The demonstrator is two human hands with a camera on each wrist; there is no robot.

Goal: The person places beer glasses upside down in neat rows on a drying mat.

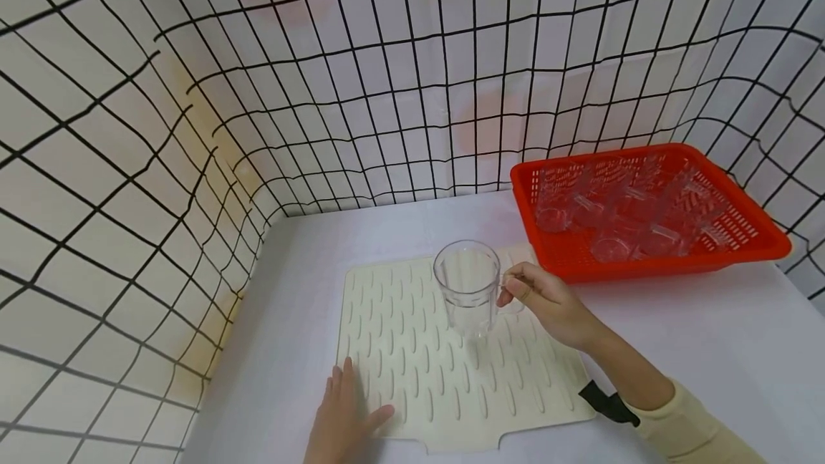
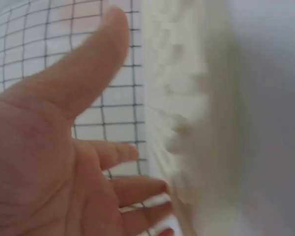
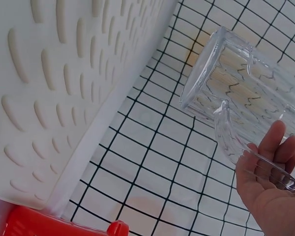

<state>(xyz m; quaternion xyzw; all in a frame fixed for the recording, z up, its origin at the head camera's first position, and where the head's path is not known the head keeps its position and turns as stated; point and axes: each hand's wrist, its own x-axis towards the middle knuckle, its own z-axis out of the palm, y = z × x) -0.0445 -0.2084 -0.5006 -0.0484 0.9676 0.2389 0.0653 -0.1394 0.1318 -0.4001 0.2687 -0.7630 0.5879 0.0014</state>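
The right hand [image 1: 554, 306] pinches one clear mug [image 1: 469, 299] by its handle, holding it above one ribbed mat [image 1: 412, 349], long axis close to upright, broader-looking end up, narrower end towards the mat, handle pointing right. The left hand [image 1: 341, 417] is open, fingers straight, at the mat's left edge. Farther right, one red basket [image 1: 651, 271] holds several clear cups [image 1: 612, 245], too overlapped to count

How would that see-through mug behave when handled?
The mug is probably stiff: its rim looks evenly round. Its glossy highlights suggest it may be slippery, though the handle should help. Being round-bodied, it could roll if laid down, perhaps until the handle catches.
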